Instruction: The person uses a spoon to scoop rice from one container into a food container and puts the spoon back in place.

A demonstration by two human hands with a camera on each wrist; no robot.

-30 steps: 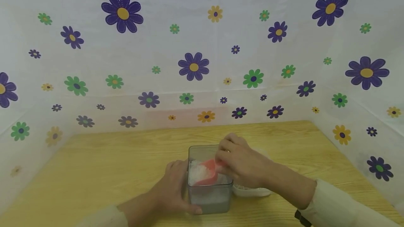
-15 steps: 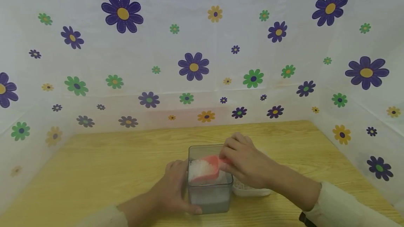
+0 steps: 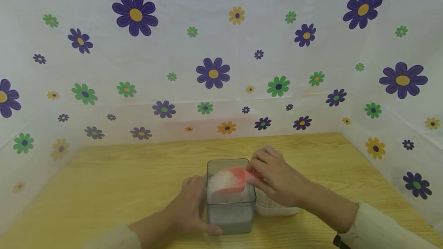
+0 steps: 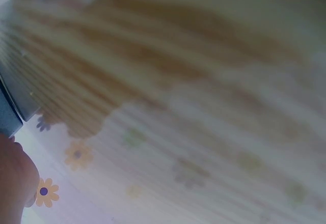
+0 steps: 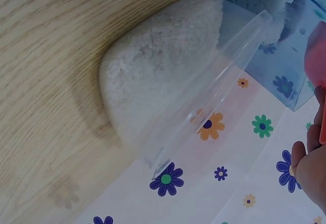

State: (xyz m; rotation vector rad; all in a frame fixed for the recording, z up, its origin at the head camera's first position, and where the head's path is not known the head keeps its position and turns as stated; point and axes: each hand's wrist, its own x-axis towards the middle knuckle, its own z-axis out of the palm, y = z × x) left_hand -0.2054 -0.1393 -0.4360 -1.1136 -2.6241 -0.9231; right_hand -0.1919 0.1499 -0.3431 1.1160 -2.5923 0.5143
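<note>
A clear grey square container (image 3: 231,218) stands near the front of the table, partly filled with white grains that look like rice. My left hand (image 3: 189,207) grips its left side, thumb across the lower front; the far fingers are hidden behind the wall. Between thumb and fingers, my right hand (image 3: 275,176) pinches the handle of a pink scoop (image 3: 239,180). A heap of grains (image 3: 223,181) fills the scoop, which is inside the container's opening just below the back rim. Right of the container, partly under my right forearm, sits a clear bowl (image 5: 232,66) of the same white grains.
The wooden table (image 3: 131,176) is enclosed at the back and sides by a white cloth (image 3: 180,45) printed with flowers. The bowl's side is close against the container. A dark band (image 3: 340,242) shows below the right sleeve.
My right hand has drawn the scoop up and to the right through the grains, and more of the scoop and its heap shows. My left hand and the container have stayed put.
</note>
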